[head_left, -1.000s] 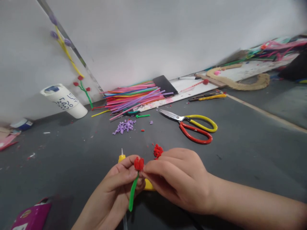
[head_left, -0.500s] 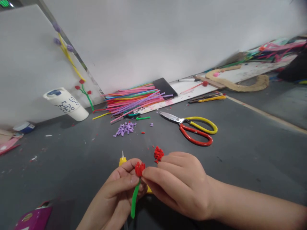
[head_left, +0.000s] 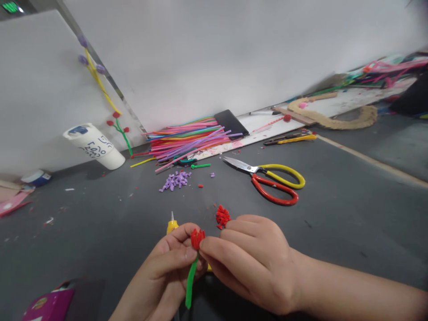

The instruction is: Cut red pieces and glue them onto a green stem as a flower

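Note:
A small flower with a red petalled head (head_left: 197,239) and a green stem (head_left: 190,285) is between my hands. My left hand (head_left: 167,263) is closed on it, thumb and fingers pinching just below the head, with the stem hanging down. My right hand (head_left: 257,263) has thumb and forefinger pressed against the right side of the red head; any separate piece in that pinch is hidden. Behind my left hand, the metal nozzle of a yellow glue gun (head_left: 172,226) points up, its body mostly covered. Just beyond my right knuckles lies a pile of red bits (head_left: 222,216).
Scissors (head_left: 274,178) with yellow and red handles lie beyond my right hand. Purple bits (head_left: 175,181) and a bundle of coloured pipe cleaners (head_left: 190,140) lie farther back. A white cup (head_left: 95,145) leans at left, near a purple box (head_left: 50,305) in front.
The whole view has shifted slightly, so everything sits a little lower and to the right. Both hands keep the same hold on the flower.

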{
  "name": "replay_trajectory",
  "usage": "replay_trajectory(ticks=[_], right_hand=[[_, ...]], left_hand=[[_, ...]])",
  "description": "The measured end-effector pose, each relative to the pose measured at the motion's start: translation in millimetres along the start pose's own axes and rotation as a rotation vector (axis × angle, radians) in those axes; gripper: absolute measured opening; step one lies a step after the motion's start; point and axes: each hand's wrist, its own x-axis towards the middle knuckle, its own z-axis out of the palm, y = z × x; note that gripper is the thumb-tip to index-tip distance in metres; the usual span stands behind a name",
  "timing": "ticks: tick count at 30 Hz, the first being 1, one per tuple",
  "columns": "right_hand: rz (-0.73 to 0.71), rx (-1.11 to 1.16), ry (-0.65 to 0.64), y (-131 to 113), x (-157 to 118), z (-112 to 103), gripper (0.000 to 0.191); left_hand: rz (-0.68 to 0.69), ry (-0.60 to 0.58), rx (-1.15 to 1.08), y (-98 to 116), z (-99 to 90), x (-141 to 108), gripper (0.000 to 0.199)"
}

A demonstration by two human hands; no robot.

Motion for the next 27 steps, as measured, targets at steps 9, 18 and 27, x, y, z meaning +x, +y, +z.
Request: replay_trajectory(ticks=[9,18,27], right_hand=[[0.067,0.125,0.044,-2.6,2.6,-2.5,0.026],[0.101,0.147,0.071,-3.7,1.9,2.3,0.022],[0.037,0.093,0.045,-2.9,1.5,1.4,0.031]], left_hand=[[0.014,0.021,0.006,-0.2,1.8,-3.9,0.018],[0.023,-0.029,-0.008,0.6,2.7,-2.0,0.019],[0.035,0.012,0.036,-2.0,1.7,-3.9,0.018]])
